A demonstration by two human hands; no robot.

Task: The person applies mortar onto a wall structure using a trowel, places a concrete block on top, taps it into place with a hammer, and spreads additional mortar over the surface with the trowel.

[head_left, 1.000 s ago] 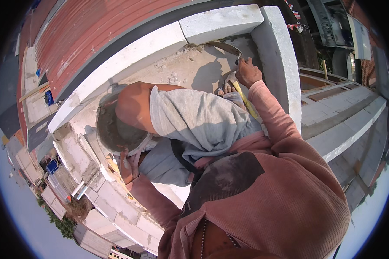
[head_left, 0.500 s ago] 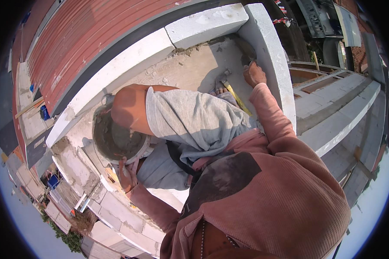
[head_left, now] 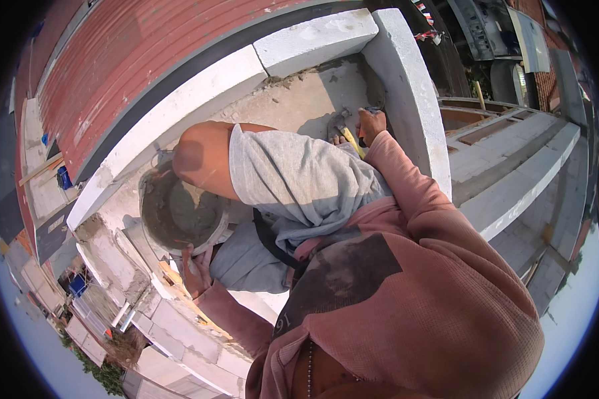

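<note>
My right hand [head_left: 373,123] is closed on a trowel, its blade mostly hidden, low inside the corner of the white blocks [head_left: 402,80]. Just left of it a hammer with a yellow handle [head_left: 351,139] lies by my toes. My left hand [head_left: 192,265] grips the near rim of a bucket [head_left: 183,214] holding grey wet mortar, beside my bent bare knee [head_left: 203,166]. A dusty grey surface [head_left: 279,103] with crumbs of mortar spreads between my knee and the back row of blocks.
A red corrugated roof [head_left: 133,53] lies beyond the blocks at the upper left. Another block wall [head_left: 499,193] runs along the right, with wood pieces [head_left: 479,132] on it. At the lower left are block ledges [head_left: 173,339], boards and rooftops far below.
My right hand first moved up into the corner, then came down and left, nearer the hammer; the trowel's blade shows less now. My left hand stays at the bucket's rim.
</note>
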